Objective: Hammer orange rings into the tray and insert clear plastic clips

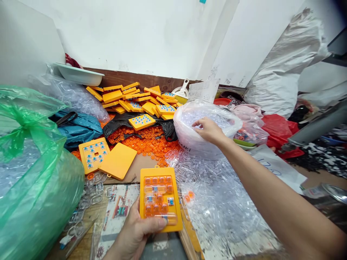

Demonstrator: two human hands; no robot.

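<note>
The left hand (141, 225) bears the yellow board (165, 191), and that board is best held nearly level, so that the small orange caps and long clear covers on its face do not slide or tip out. Its thumb lies over the lower edge and onto the end of the lower long cover (170, 218); light pressure there should be enough, since a hard push could shift or lift the cover. The left grip is closed on the board, thumb on top and the other fingers mostly hidden. At the white plastic bag (187, 126), the right hand (210, 130) is best used with a light touch, as the thin clear pieces (225, 117) inside look likely to tangle or come up several at once. The right grip has its fingers bent, with thumb and forefinger near each other; whether a piece is pinched between them, I cannot tell. The yellow board lies directly in the left grip, above the table (90, 216), and well apart from the right grip: nearer the person and further left. Between the two are loose clear strips (187, 166) and, just beside the board, two orange caps (189, 196).
</note>
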